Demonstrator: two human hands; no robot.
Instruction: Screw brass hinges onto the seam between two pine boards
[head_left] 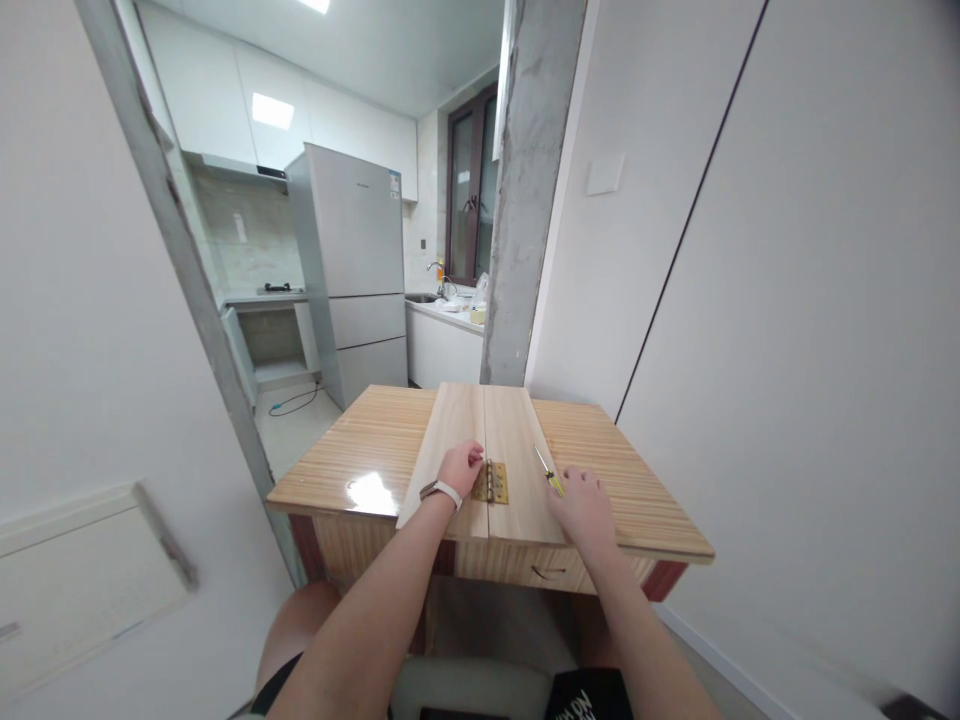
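Note:
Two pale wooden boards lie side by side, the left board (452, 425) and the right board (517, 425) meeting along a narrow seam. A brass hinge (498, 484) lies open across that seam near the front. My left hand (459, 466), with a white-banded watch on the wrist, rests beside the hinge's left leaf and partly covers it. Its fingers are curled together; whatever they may hold is hidden. In my right hand (586, 508) is a screwdriver (551, 478) with a yellow and black handle, its shaft pointing forward and left above the right board.
Beneath the boards stands a glossy wood-grain table (637, 480) with a drawer handle (548, 573) at its front. White walls close in on both sides. Beyond a doorway are a grey refrigerator (360, 225), a sink counter (446, 335) and a cable (294, 404) on the floor.

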